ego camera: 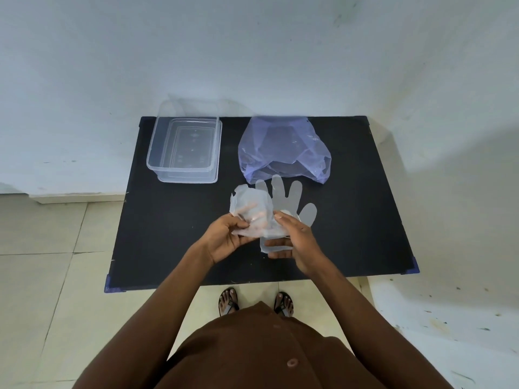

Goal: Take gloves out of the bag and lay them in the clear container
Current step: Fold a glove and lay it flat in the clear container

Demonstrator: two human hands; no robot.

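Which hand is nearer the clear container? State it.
Left. The left hand is below and just right of the clear container; the right hand is farther right, under the bag.

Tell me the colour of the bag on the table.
Translucent pale purple-blue bag, clearest in the head view.

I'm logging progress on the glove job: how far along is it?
Early. Done: some gloves are out of the purple bag. In hand: the left hand holds a crumpled glove, the right hand a flat glove. Left: the clear container looks empty.
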